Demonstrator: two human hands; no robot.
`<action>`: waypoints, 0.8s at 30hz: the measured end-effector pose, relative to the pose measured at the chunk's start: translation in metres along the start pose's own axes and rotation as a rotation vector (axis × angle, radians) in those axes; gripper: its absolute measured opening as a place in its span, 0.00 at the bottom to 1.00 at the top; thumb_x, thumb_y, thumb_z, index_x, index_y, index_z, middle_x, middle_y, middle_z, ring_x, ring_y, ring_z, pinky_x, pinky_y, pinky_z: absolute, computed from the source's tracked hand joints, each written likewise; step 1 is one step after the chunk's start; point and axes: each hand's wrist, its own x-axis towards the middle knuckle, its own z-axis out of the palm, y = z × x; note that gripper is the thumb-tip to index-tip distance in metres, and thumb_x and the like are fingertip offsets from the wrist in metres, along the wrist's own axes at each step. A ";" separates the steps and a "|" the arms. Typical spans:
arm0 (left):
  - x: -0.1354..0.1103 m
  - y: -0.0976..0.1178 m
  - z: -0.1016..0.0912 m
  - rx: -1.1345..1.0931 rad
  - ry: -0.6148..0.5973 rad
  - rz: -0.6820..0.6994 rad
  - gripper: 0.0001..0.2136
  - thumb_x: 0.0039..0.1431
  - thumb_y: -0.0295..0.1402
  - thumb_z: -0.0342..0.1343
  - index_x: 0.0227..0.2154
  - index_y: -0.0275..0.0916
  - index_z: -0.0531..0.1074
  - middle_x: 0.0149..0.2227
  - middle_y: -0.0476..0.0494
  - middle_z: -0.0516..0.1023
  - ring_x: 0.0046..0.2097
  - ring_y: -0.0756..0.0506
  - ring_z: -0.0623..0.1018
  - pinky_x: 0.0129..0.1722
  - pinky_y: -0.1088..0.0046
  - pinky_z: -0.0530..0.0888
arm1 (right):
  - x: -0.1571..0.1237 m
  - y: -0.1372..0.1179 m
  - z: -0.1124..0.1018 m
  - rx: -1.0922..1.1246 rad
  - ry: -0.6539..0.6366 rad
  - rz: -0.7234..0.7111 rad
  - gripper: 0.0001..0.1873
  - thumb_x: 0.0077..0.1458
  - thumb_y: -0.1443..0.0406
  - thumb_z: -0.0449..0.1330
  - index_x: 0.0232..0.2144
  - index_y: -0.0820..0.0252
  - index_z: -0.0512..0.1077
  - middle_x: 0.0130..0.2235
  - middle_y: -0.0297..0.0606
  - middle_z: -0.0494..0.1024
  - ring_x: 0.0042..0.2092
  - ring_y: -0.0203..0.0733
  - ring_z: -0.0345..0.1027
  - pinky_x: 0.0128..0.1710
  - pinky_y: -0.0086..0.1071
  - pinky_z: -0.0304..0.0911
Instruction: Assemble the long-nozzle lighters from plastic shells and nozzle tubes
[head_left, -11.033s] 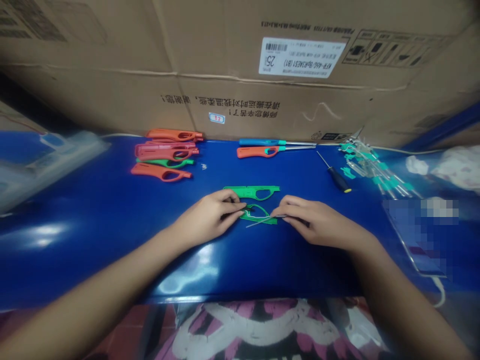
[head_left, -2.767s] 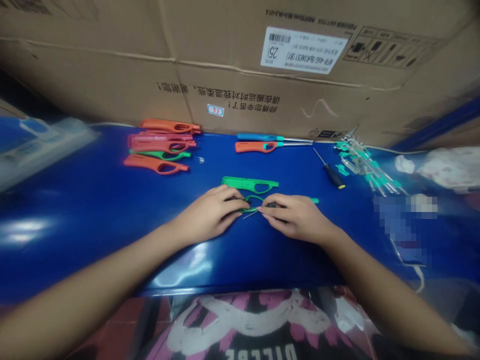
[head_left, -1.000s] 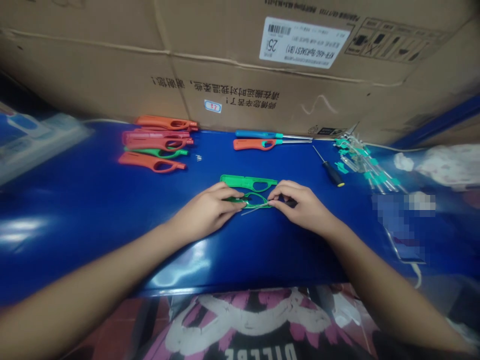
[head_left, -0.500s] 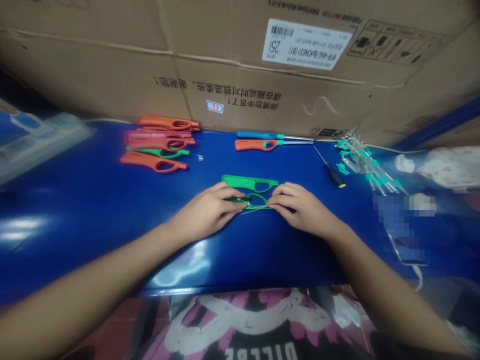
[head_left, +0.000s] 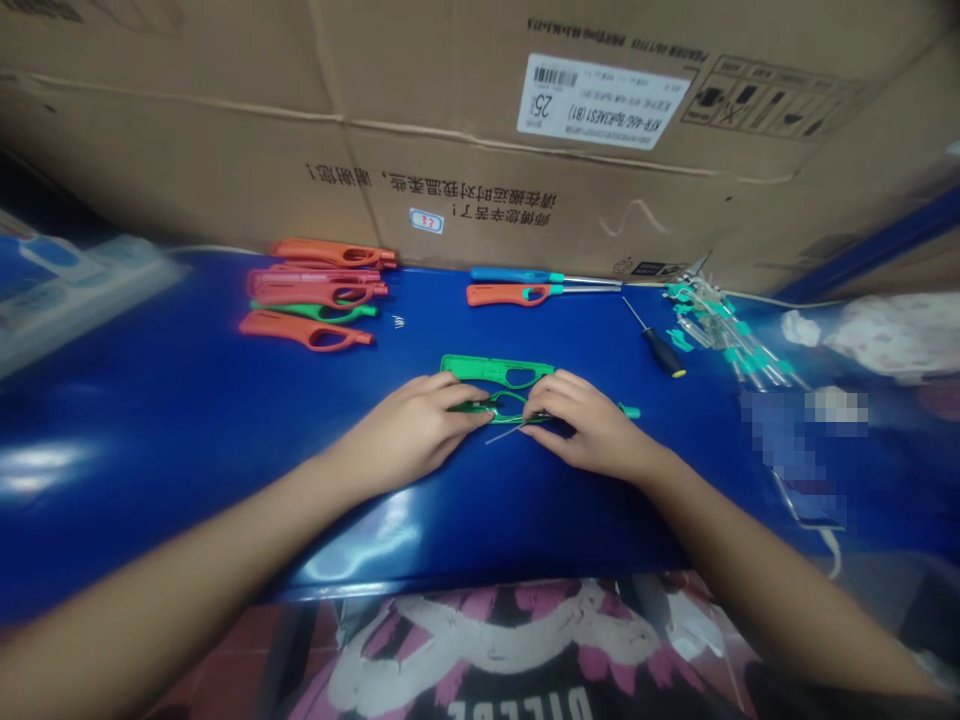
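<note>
The left hand (head_left: 409, 428) and right hand (head_left: 583, 422) each pinched the green casing (head_left: 510, 407) on the counter (head_left: 225, 420), just beside a spare green shell (head_left: 491, 370).

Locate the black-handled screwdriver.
In the head view the screwdriver lies right of centre on the blue table, between the orange lighter and the teal-tipped rods, beyond the right hand.

Glossy blue table (head_left: 187, 420) reflects light, cardboard boxes (head_left: 225, 150) walling its far edge

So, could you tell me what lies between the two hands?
In the head view, a green shell half lies between left hand and right hand, both touching it, a thin wire slanting out beneath.
</note>
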 end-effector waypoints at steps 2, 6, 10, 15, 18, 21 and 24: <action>-0.001 -0.001 0.001 0.001 0.015 0.022 0.14 0.70 0.30 0.51 0.51 0.42 0.79 0.54 0.40 0.79 0.52 0.38 0.77 0.51 0.55 0.77 | 0.000 -0.001 -0.001 0.004 -0.014 0.006 0.04 0.64 0.63 0.60 0.38 0.57 0.70 0.41 0.38 0.74 0.45 0.43 0.67 0.48 0.40 0.63; -0.004 -0.005 0.006 -0.053 0.077 0.020 0.14 0.71 0.32 0.51 0.53 0.39 0.76 0.53 0.41 0.80 0.52 0.42 0.78 0.54 0.61 0.76 | -0.002 -0.003 -0.007 0.027 0.007 0.012 0.06 0.63 0.62 0.61 0.41 0.56 0.69 0.43 0.38 0.75 0.46 0.44 0.68 0.51 0.42 0.61; -0.004 -0.004 0.007 -0.045 0.067 0.014 0.16 0.71 0.33 0.50 0.56 0.36 0.73 0.52 0.38 0.80 0.51 0.42 0.78 0.53 0.63 0.77 | -0.003 -0.002 -0.011 0.005 0.103 0.041 0.05 0.64 0.63 0.59 0.42 0.55 0.69 0.42 0.38 0.76 0.46 0.44 0.68 0.50 0.42 0.61; 0.001 0.006 0.001 0.110 -0.092 -0.007 0.20 0.71 0.29 0.47 0.63 0.44 0.66 0.54 0.36 0.75 0.52 0.38 0.74 0.50 0.55 0.76 | -0.004 0.003 -0.015 -0.151 0.158 0.123 0.05 0.64 0.63 0.58 0.42 0.55 0.71 0.43 0.38 0.78 0.45 0.45 0.69 0.48 0.42 0.60; 0.002 0.008 -0.002 0.115 -0.123 -0.037 0.22 0.71 0.28 0.46 0.66 0.45 0.62 0.54 0.36 0.73 0.51 0.38 0.73 0.49 0.56 0.75 | -0.006 0.014 -0.023 -0.228 0.273 0.200 0.07 0.64 0.63 0.57 0.43 0.55 0.72 0.42 0.38 0.78 0.44 0.46 0.70 0.47 0.41 0.62; 0.002 0.007 -0.003 0.103 -0.133 -0.042 0.20 0.71 0.28 0.44 0.63 0.42 0.66 0.52 0.35 0.73 0.50 0.39 0.72 0.48 0.57 0.74 | -0.014 0.034 -0.037 -0.298 0.409 0.310 0.09 0.62 0.62 0.57 0.44 0.56 0.73 0.40 0.40 0.77 0.43 0.48 0.71 0.47 0.41 0.64; 0.001 0.006 -0.004 0.101 -0.156 -0.042 0.21 0.70 0.26 0.44 0.62 0.40 0.67 0.51 0.36 0.72 0.49 0.39 0.72 0.48 0.58 0.74 | -0.029 0.060 -0.050 -0.409 0.550 0.517 0.11 0.59 0.61 0.57 0.42 0.57 0.74 0.40 0.44 0.77 0.44 0.52 0.70 0.50 0.46 0.64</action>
